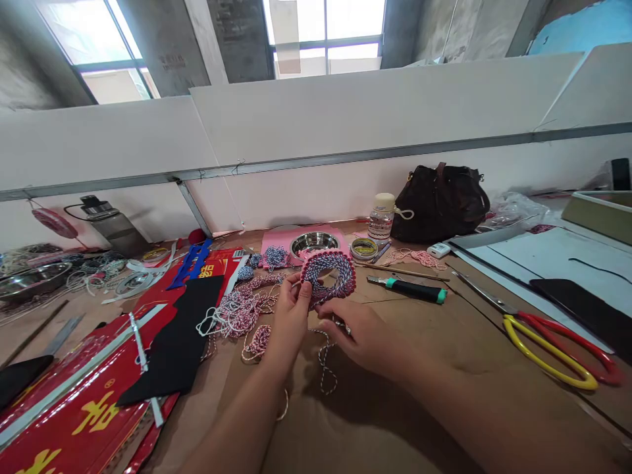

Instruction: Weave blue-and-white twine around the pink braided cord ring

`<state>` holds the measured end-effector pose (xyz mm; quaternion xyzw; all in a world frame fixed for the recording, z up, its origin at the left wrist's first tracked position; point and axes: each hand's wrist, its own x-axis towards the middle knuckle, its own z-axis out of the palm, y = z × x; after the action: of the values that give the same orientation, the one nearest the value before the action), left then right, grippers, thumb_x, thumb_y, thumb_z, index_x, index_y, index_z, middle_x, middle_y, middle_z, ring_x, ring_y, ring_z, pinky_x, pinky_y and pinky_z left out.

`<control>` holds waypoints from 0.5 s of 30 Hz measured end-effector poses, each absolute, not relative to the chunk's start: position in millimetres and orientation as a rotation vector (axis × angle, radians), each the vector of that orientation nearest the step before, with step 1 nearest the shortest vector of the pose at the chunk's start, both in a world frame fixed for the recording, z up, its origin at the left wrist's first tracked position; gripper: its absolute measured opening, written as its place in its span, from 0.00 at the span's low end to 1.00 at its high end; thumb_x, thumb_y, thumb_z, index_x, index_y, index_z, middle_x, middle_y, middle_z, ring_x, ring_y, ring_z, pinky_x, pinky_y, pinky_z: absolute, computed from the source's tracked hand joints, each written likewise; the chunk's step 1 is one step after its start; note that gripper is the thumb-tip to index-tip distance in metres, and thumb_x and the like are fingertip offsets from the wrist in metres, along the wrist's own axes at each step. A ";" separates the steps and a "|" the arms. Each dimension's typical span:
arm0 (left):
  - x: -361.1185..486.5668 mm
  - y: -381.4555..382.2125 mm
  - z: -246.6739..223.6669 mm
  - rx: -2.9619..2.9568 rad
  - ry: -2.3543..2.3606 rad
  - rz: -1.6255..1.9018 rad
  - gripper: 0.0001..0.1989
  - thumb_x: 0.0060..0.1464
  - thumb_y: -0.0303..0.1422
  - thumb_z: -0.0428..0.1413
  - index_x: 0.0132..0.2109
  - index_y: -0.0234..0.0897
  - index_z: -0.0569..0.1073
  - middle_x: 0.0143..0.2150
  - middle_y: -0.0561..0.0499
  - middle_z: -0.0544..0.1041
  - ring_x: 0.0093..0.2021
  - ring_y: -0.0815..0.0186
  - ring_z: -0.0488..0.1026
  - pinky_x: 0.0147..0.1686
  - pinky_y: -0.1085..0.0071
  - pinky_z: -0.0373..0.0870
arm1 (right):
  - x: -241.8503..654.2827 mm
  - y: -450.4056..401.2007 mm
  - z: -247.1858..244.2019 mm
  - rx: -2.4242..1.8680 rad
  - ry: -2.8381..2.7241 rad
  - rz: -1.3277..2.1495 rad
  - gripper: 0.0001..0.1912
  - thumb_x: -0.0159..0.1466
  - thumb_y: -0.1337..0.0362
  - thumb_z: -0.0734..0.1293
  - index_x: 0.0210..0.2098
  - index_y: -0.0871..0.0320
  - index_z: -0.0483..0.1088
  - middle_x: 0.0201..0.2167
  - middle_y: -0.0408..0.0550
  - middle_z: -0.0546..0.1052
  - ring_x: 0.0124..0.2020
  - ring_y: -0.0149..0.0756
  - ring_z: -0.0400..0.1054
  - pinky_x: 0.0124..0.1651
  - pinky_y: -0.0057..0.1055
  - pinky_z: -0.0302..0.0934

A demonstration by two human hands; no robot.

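A ring of twisted cord, red, white and navy with pink-red beads or knots along its rim, is held up over the table, just in front of the body. It is pinched at its lower edge by the left hand, thumb and fingers closed on the cord. The right hand is curled just below and to the right of the ring, fingertips almost closed around a small bright spot (too small to identify); whether a strand is gripped there cannot be told.

A loose strand of twisted cord lies under the hands. A tangled pile of pink-and-white cord sits left of them on a brown paper-covered table. Behind the ring, a steel bowl rests on a pink sheet. To the right lie a utility knife with a green band and scissors with yellow and red handles. Black felt is laid over red printed packaging at left. A black bag stands against the rear wall panel.
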<state>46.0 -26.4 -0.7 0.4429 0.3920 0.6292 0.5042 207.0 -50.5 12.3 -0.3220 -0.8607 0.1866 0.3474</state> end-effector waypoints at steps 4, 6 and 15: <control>44.4 -26.7 2.9 1.045 0.973 1.524 0.28 0.47 0.49 0.65 0.47 0.38 0.66 0.41 0.47 0.79 0.28 0.67 0.74 0.29 0.70 0.70 | 208.2 -51.4 14.0 -0.743 -2.265 0.582 0.15 0.70 0.54 0.59 0.45 0.60 0.68 0.40 0.52 0.77 0.36 0.38 0.70 0.39 0.33 0.61; 42.9 -26.9 4.7 1.035 0.978 1.531 0.28 0.46 0.50 0.65 0.47 0.38 0.66 0.38 0.50 0.78 0.27 0.68 0.72 0.28 0.71 0.69 | 207.7 -50.6 13.7 -0.738 -2.246 0.615 0.15 0.72 0.56 0.57 0.46 0.60 0.68 0.42 0.52 0.77 0.37 0.38 0.71 0.40 0.33 0.62; 47.6 -28.2 0.7 0.974 0.896 1.488 0.29 0.42 0.48 0.69 0.45 0.37 0.67 0.34 0.53 0.77 0.24 0.71 0.71 0.26 0.72 0.69 | 208.1 -38.2 -2.1 -0.904 -2.050 0.604 0.09 0.71 0.63 0.59 0.48 0.56 0.65 0.39 0.49 0.80 0.37 0.37 0.73 0.38 0.31 0.62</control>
<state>47.6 -28.2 0.7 0.4104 0.3777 0.6269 0.5440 208.1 -38.2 -2.1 -0.3573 -0.8100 0.2386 0.3991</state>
